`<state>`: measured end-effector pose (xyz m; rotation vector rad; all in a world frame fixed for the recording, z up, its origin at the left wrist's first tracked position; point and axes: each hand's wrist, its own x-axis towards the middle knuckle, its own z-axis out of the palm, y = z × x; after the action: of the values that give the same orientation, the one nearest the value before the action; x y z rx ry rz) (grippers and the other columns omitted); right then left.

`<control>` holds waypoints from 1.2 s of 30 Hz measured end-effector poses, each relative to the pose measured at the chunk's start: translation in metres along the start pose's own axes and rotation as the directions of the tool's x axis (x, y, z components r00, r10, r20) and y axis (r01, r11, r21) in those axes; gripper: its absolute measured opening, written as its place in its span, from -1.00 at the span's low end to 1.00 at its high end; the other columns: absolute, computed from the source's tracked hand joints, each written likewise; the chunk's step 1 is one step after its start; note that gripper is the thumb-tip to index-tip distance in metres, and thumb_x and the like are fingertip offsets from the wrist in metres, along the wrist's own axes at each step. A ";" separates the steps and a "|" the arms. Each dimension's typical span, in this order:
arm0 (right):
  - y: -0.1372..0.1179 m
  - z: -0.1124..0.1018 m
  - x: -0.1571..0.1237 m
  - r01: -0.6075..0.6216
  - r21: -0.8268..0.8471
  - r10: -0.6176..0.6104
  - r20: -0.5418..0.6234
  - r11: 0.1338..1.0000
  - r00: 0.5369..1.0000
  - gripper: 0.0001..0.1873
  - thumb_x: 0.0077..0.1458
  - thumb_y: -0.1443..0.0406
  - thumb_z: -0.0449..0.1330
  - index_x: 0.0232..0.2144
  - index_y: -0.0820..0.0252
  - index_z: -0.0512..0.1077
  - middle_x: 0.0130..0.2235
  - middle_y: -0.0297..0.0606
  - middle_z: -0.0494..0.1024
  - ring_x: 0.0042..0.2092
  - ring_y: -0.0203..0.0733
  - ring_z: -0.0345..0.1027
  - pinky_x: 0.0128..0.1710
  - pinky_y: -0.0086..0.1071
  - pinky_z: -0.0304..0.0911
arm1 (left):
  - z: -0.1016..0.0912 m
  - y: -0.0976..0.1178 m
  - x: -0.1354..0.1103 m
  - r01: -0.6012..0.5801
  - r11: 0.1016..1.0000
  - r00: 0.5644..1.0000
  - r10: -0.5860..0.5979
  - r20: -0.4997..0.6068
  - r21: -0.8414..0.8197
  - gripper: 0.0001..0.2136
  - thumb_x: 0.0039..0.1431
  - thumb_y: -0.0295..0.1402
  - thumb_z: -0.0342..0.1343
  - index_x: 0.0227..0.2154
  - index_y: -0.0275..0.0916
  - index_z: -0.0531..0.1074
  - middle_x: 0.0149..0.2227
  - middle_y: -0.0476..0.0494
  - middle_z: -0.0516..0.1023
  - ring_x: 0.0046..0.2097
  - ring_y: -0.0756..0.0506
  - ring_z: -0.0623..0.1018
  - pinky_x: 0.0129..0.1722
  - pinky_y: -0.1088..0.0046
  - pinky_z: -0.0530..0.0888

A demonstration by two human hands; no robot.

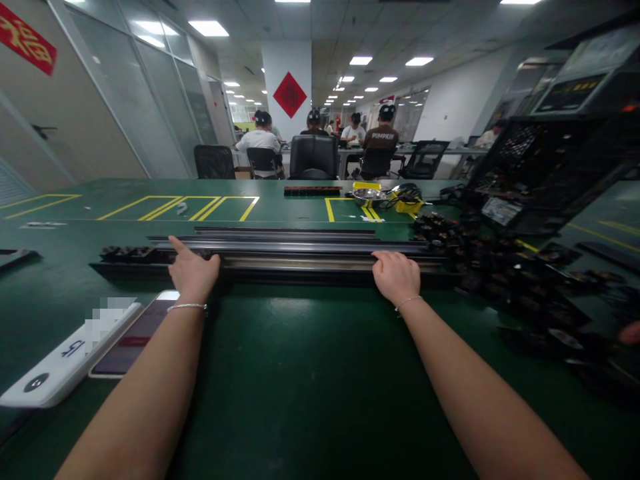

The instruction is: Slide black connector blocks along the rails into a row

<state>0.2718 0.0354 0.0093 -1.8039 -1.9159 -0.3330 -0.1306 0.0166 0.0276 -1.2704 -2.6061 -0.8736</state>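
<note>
Several long black metal rails (300,263) lie side by side across the green table. My left hand (194,272) rests over the left part of the nearest rail, index finger stretched forward and thumb spread to the right; its other fingers are hidden. Beside it, small black parts (133,253) sit in a row along the rail's left end. Farther right, my right hand (397,275) has its fingers curled together over the same rail, the fingertips partly out of sight. A heap of black parts (500,273) touches or overlaps the rails' right end.
Left of me lie a white device (70,357) and a phone (133,340). A metal bowl (370,197), yellow items (407,205) and a short dark strip (313,191) stand at the back. An open black case (535,160) rises at right. A fingertip (630,333) shows at the right edge.
</note>
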 end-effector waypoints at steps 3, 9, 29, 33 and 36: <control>0.000 0.000 0.001 -0.003 -0.002 0.003 0.016 1.000 1.000 -0.59 0.15 0.31 -0.08 -0.09 0.11 0.50 -0.02 -0.26 0.54 0.01 -0.13 0.32 -0.05 -0.23 0.11 | 0.001 0.003 -0.004 -0.015 1.000 1.000 0.014 0.008 0.020 -0.07 0.07 -0.13 0.06 0.29 -0.60 -0.33 0.09 -0.64 0.34 0.12 -0.44 0.38 0.11 -0.01 0.24; 0.001 0.003 0.002 0.002 -0.009 -0.001 0.020 1.000 1.000 -0.60 0.14 0.32 -0.06 -0.09 0.10 0.50 -0.02 -0.27 0.53 0.01 -0.12 0.31 -0.04 -0.22 0.12 | 0.007 0.009 -0.010 -0.039 0.999 0.999 0.039 -0.021 0.005 -0.06 0.03 -0.10 0.07 0.30 -0.58 -0.27 0.12 -0.61 0.33 0.17 -0.40 0.35 0.21 0.02 0.13; 0.001 0.003 0.002 0.004 -0.030 -0.004 0.020 1.000 1.000 -0.60 0.15 0.32 -0.06 -0.08 0.09 0.49 -0.01 -0.26 0.53 0.01 -0.11 0.32 -0.04 -0.22 0.11 | 0.010 0.017 -0.015 -0.095 0.995 0.995 0.095 0.006 0.025 -0.13 0.03 -0.08 0.02 0.28 -0.58 -0.10 0.08 -0.55 0.38 0.15 -0.39 0.35 0.24 0.05 0.09; 0.001 0.003 0.002 0.010 -0.016 -0.009 0.017 1.000 1.000 -0.59 0.14 0.32 -0.06 -0.08 0.11 0.50 -0.01 -0.24 0.53 0.01 -0.10 0.32 -0.03 -0.21 0.12 | 0.012 0.017 -0.015 -0.109 0.992 0.994 0.108 0.007 0.060 -0.19 0.04 -0.06 0.00 0.24 -0.56 0.04 0.05 -0.54 0.41 0.14 -0.39 0.36 0.22 0.04 0.11; 0.001 0.003 0.003 0.006 -0.011 -0.005 0.020 1.000 1.000 -0.59 0.13 0.32 -0.06 -0.08 0.11 0.50 -0.01 -0.24 0.53 0.01 -0.10 0.31 -0.03 -0.20 0.12 | 0.013 0.017 -0.014 -0.113 0.991 0.994 0.113 0.008 0.072 -0.24 0.04 -0.06 -0.02 0.21 -0.53 0.12 0.03 -0.53 0.43 0.13 -0.39 0.37 0.22 0.03 0.11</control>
<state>0.2720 0.0391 0.0079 -1.8156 -1.9367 -0.3287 -0.1066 0.0219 0.0194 -1.3853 -2.5154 -0.7519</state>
